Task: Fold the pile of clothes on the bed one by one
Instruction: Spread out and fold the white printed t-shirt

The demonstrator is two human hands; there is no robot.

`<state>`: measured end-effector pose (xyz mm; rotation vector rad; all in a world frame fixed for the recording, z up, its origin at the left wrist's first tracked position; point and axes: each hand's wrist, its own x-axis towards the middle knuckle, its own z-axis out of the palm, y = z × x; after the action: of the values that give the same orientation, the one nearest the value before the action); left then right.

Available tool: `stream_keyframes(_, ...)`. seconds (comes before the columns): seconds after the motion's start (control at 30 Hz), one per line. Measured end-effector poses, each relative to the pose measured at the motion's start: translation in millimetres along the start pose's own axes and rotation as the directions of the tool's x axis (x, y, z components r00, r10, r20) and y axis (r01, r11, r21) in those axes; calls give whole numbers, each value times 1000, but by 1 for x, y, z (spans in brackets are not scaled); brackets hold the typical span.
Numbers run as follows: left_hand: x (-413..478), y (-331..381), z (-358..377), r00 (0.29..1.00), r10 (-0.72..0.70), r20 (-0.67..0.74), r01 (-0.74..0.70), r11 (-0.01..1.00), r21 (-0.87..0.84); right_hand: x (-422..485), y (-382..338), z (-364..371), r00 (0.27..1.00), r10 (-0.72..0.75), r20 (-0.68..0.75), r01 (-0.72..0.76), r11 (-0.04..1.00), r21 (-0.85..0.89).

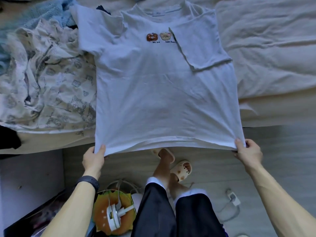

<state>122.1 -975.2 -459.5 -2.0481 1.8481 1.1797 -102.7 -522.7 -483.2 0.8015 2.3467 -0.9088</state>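
Note:
A white T-shirt [162, 93] with two small bear patches on the chest lies spread face up on the bed, collar at the far end. Its right sleeve is folded inward over the chest; the left sleeve sticks out. The hem hangs past the bed's near edge. My left hand [93, 159] pinches the hem's left corner and my right hand [248, 151] pinches the right corner, pulling the hem taut. A pile of clothes [46, 79], with a cream printed garment on top, lies to the left of the shirt.
A rumpled white duvet [273, 48] covers the bed to the right. A blue fluffy fabric [44, 12] lies at the far left. On the floor below are my legs in slippers, an orange cushion with a white fan [112, 212], and a charger [232, 197].

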Motion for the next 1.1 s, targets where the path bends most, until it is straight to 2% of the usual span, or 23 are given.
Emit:
stream_keyframes(0.07,6,-8,7,999,-32,-37,34,998,49,8,8,9,1000,18,-3,-18,998,-62)
stream_keyframes(0.2,10,-2,21,998,-52,-45,64,946,319,-5,-16,30,1000,14,-4,-15,947,-320)
stream_keyframes(0.27,3,19,34,997,38,-69,-7,914,405,-18,-36,45,996,-82,-30,65,924,-376)
stream_keyframes(0.33,-6,49,51,966,258,-7,-224,852,473,-28,-60,65,969,-246,25,235,886,-400)
stream_keyframes(0.4,-8,85,71,870,482,103,-464,731,500,-37,-96,89,918,-377,126,394,822,-412)
stream_keyframes(0.47,-1,123,91,724,661,196,-651,563,510,-41,-140,114,832,-522,187,550,731,-405)
stream_keyframes(0.53,15,158,110,592,759,270,-748,393,536,-35,-184,141,720,-664,199,679,618,-395)
stream_keyframes(0.6,37,187,125,495,798,344,-787,243,568,-20,-229,167,610,-771,181,758,501,-418)
stream_keyframes(0.63,50,198,130,459,797,392,-795,171,582,-11,-250,177,577,-794,188,769,451,-453)
stream_keyframes(0.7,81,206,134,434,764,478,-800,83,594,12,-277,194,611,-746,265,731,403,-551)
stream_keyframes(0.8,114,193,132,455,737,500,-797,86,598,37,-278,210,721,-554,416,659,363,-659)
stream_keyframes(0.93,121,185,133,412,767,492,-813,65,579,40,-283,216,782,-416,463,608,350,-713)
stream_keyframes(1.0,119,190,132,400,772,494,-829,74,555,37,-291,215,801,-352,484,591,333,-735)
stream_keyframes(1.1,114,207,122,446,734,512,-840,146,523,33,-315,211,826,-212,523,564,287,-774)
